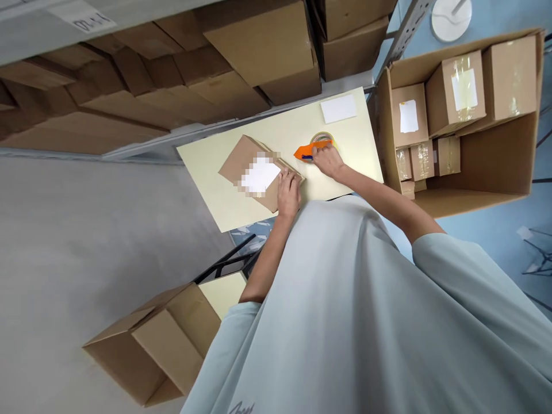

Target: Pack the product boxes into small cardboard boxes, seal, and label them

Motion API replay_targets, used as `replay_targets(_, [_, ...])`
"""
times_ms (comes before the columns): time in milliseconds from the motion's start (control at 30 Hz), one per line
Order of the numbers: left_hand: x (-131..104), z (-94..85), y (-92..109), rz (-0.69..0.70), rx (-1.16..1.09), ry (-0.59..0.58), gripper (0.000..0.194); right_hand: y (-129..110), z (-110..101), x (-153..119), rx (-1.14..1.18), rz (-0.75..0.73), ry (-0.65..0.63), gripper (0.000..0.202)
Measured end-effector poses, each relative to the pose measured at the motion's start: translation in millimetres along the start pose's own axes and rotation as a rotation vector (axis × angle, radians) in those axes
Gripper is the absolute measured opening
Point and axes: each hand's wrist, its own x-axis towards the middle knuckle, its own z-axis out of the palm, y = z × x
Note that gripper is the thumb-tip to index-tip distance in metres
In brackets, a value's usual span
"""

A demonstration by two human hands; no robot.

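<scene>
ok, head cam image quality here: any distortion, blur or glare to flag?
Head view: strong wide-angle warp, shelf edges and the table splay outward. A pixelated patch covers the label on the small box under the left hand. Lighting is soft and even; mild sheen on the taped parcels. Right hand on the orange tape dispenser stays sharp.

A flat brown cardboard box (254,171) lies on the pale yellow table, turned at an angle to the table's edges. It is closed, and a white label sits on its top face — the print on it is blurred. The near right corner of the box is pressed down by the left hand. Near it to the right, apart from the box, lies an orange tape dispenser (311,150) with a roll of clear tape — the right hand grips it.
</scene>
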Motion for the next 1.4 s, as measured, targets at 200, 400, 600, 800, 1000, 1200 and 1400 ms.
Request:
replay_targets(200, [0.1,3.7,6.8,0.085,0.011,0.057,0.041,-28.8,-23.0,15.2,0.089,0.195,-0.014,0.050])
replay_targets(400, [0.8,-21.0,40.7,0.088,-0.031,0.153,0.038,-26.9,-100.2,20.2,0.109,0.229,0.086,0.053])
replay_targets(600, [91.4,-114.7,76.7,0.253,0.001,0.554,0.050,-50.2,-210.5,36.1,0.267,0.221,0.250,0.057])
replay_targets(800, [192.9,-239.7,114.8,0.404,0.053,0.772,0.056,-75.7,-328.6,88.2,0.257,-0.058,0.426,0.055])
replay_targets(1000, [237.8,-279.1,119.9,0.305,0.024,0.696,0.062,-86.4,-392.9,145.8,0.106,-0.022,0.420,0.041])
replay_targets(1200, [188.5,-218.5,85.9,0.220,-0.034,0.598,0.058,-83.3,-386.7,179.4,0.136,-0.003,0.394,0.039])
replay_targets(1400, [68.7,-155.2,10.6,-0.009,-0.087,0.498,0.048,-46.5,-302.3,168.0,0.396,-0.157,0.747,0.064])
